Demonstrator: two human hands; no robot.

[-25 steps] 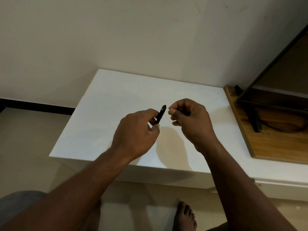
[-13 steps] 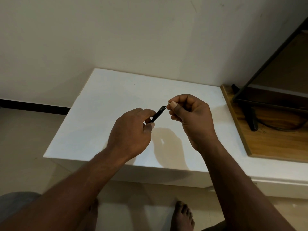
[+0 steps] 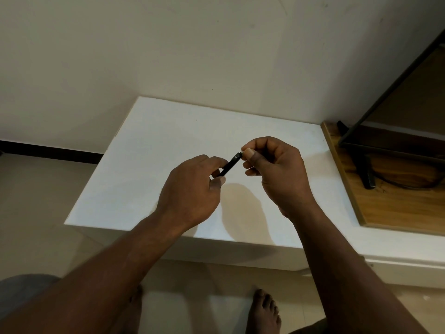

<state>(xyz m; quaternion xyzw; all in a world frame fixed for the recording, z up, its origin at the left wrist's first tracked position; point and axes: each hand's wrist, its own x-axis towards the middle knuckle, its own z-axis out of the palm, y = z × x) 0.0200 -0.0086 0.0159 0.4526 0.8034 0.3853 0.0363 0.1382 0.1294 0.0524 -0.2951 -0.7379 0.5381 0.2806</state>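
Note:
A short black pen-like stick (image 3: 230, 164) is held in the air above a white tabletop (image 3: 154, 150). My left hand (image 3: 192, 194) pinches its lower end between thumb and fingers. My right hand (image 3: 277, 169) has curled fingers, and its thumb and forefinger pinch the stick's upper tip. Something small and pale shows at that tip; I cannot tell what it is. Most of the stick's lower part is hidden inside my left hand.
A wooden board (image 3: 395, 203) lies at the right with a black metal stand (image 3: 366, 174) and a dark cable on it. A plain wall rises behind the table. My bare feet (image 3: 265, 312) stand on the tiled floor below the table's front edge.
My right hand has closed the gap and now pinches the stick's upper tip. The stick has tilted a little more towards the right. Both hands have drifted slightly.

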